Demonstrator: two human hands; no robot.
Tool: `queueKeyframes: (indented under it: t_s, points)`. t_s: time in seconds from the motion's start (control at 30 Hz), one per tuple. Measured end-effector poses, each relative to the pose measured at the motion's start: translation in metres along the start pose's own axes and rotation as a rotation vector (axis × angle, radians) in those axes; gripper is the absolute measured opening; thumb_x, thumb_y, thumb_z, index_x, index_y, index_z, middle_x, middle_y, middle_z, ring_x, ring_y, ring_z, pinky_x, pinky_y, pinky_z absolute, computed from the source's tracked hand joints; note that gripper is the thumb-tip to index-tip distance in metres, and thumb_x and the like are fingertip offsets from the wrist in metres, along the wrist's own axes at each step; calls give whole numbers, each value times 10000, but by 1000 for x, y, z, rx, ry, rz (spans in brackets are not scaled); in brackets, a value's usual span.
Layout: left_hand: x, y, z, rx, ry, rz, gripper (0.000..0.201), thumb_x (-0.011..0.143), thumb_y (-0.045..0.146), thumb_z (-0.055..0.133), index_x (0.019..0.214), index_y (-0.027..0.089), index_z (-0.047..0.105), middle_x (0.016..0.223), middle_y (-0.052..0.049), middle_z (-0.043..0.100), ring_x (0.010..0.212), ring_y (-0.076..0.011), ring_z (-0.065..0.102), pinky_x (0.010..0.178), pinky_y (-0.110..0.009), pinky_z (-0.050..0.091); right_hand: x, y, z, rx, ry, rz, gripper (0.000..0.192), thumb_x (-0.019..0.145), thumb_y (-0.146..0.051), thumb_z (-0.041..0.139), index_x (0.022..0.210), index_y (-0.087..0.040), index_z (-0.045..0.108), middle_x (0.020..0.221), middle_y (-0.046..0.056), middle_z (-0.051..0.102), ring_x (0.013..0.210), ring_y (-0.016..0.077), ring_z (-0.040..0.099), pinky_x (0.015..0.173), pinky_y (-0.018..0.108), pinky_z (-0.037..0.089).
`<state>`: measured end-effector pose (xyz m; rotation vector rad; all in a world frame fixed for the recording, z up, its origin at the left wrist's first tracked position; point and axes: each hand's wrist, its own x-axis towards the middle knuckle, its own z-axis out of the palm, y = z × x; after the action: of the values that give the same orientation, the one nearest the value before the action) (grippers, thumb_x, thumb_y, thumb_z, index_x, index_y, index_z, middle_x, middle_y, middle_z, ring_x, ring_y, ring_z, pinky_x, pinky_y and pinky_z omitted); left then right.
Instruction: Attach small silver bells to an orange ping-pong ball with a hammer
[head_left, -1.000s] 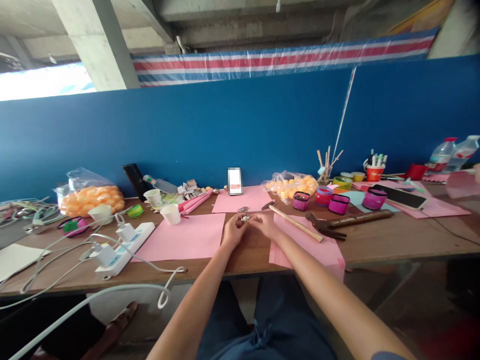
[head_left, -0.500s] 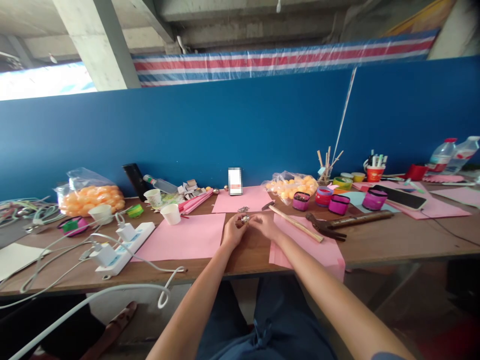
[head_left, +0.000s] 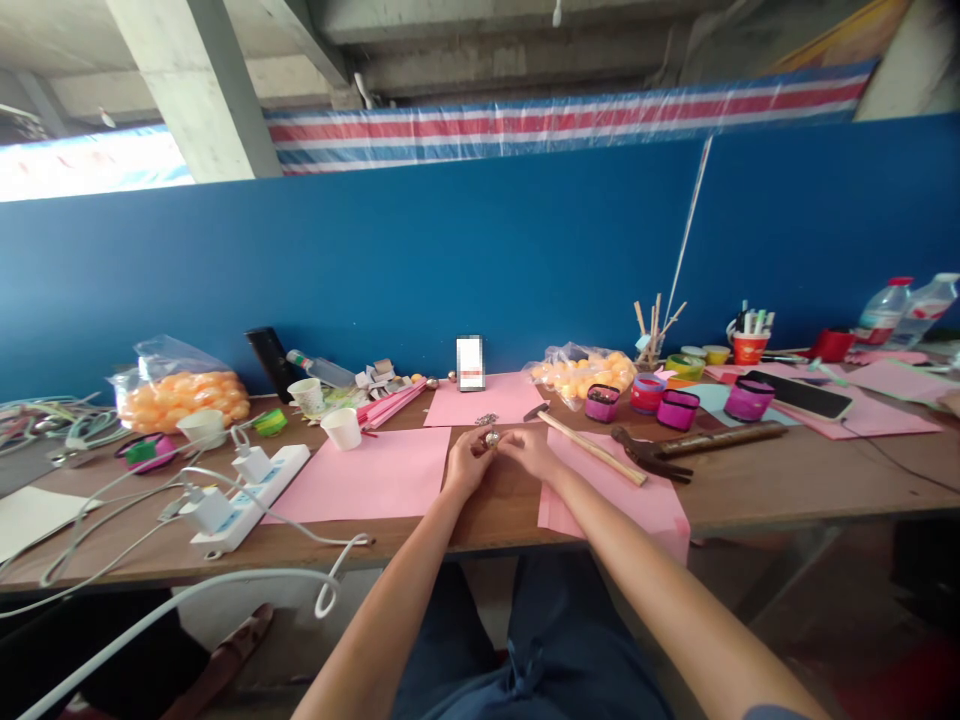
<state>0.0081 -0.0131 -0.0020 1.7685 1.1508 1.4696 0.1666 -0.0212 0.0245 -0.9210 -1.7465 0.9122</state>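
Note:
A small shiny silvery ball [head_left: 492, 438] is pinched between the fingertips of both my hands, just above the brown tabletop. My left hand [head_left: 470, 463] is closed on its left side, with thumb and fingers bent around it. On the other side my right hand [head_left: 529, 450] is closed too, fingertips touching the ball. The ball's exact kind is too small to make out. Just beyond my fingers lies a little heap of silvery metal bits [head_left: 487, 419], perhaps a chain. A hammer [head_left: 592, 445] with a pale wooden handle rests right of my right hand.
Pink paper sheets [head_left: 360, 490] flank my hands. A second, darker hammer [head_left: 697, 443] lies at right, near purple containers [head_left: 678, 409]. To the left are a white power strip [head_left: 255, 500] with cables and a paper cup [head_left: 341, 428]. A phone [head_left: 471, 362] stands at the back.
The silvery ball has turned slightly between my fingertips, and my hands have barely shifted. At the far right edge, part of another person's hand has appeared by a pink sheet, which has moved.

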Motion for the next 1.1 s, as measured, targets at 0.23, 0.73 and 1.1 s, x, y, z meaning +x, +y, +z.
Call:
queueKeyframes:
  t_s: [0.23, 0.73, 1.1]
  points:
    - [-1, 0, 0, -22, -5, -5, 419, 622, 148, 658, 1033, 207, 601, 1034, -73, 585, 788, -140, 571, 734, -292, 483, 0, 2, 0, -24, 25, 27, 178, 696, -324, 590, 681, -151, 631, 798, 52, 682, 749, 180, 610, 744, 314, 443]
    - [-2, 6, 0, 34, 13, -12, 418, 607, 100, 637, 1010, 210, 610, 995, -63, 595, 748, -134, 568, 694, -272, 483, 1, 3, 0, -63, 85, 46, 164, 664, -315, 614, 703, -156, 609, 750, 28, 655, 714, 155, 592, 729, 300, 444]
    - [-1, 5, -1, 72, 5, -5, 418, 601, 118, 649, 1007, 208, 618, 936, -45, 600, 680, -113, 545, 647, -253, 477, 1, 6, 1, -76, 94, 40, 179, 660, -331, 622, 700, -156, 619, 744, 33, 665, 717, 163, 600, 717, 300, 450]
